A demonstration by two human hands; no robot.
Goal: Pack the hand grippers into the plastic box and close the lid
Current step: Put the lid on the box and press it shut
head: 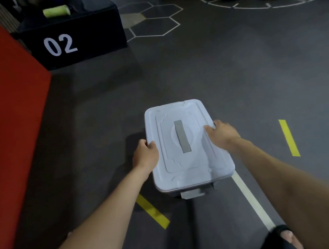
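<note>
A plastic box stands on the dark floor, covered by its white lid (pixel 185 164) with a grey handle strip (pixel 182 136) along the middle. A grey latch (pixel 194 193) shows on the box's near end. My left hand (pixel 145 156) grips the lid's left edge, thumb on top. My right hand (pixel 221 134) holds the right edge, fingers curled over the rim. The lid hides the inside of the box, and no hand grippers are visible.
A black plyo box marked 02 (pixel 70 33) stands at the back left with a green roller (pixel 56 11) on top. A red padded block (pixel 7 109) fills the left side. Yellow tape marks (pixel 153 210) and a white line (pixel 251 198) cross the floor. My foot (pixel 289 236) shows at bottom right.
</note>
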